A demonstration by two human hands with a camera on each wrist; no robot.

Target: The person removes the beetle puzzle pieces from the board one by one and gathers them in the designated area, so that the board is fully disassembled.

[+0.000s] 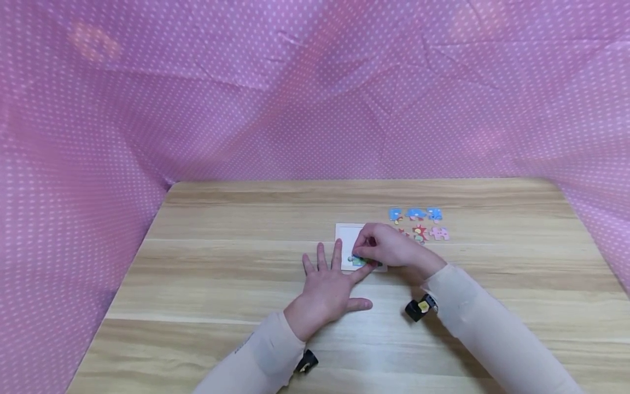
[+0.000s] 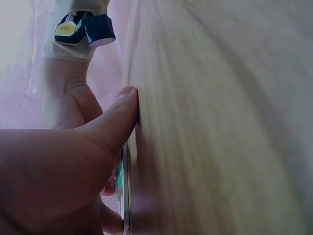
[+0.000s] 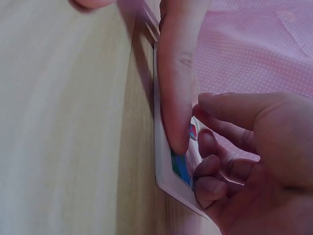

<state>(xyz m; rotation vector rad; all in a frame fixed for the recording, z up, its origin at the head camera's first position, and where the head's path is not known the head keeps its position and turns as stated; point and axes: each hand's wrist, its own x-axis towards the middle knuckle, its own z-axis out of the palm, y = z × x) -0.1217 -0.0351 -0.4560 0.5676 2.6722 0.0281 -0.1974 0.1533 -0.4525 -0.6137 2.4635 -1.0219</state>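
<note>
My left hand (image 1: 327, 290) lies spread on the table, its fingers straight. Its index finger presses a blue-green puzzle piece (image 3: 181, 168) at the near edge of a white puzzle tray (image 1: 348, 235), while the middle finger rests on the tray's left side. From the right, my right hand (image 1: 386, 246) reaches over the tray. Its thumb and index finger pinch a small puzzle piece (image 1: 358, 261) low in the tray, and the remaining fingers are curled. Fingers hide much of the pieces in there. In the left wrist view, the left thumb (image 2: 120, 115) touches the tabletop.
Behind and right of the tray lie two rows of loose puzzle pieces: blue ones (image 1: 415, 213) farther back, then a red sun piece (image 1: 419, 233) and a pink piece (image 1: 439, 233). The right hand partly covers the nearer row. A pink dotted cloth (image 1: 315, 109) surrounds the wooden table (image 1: 236, 295).
</note>
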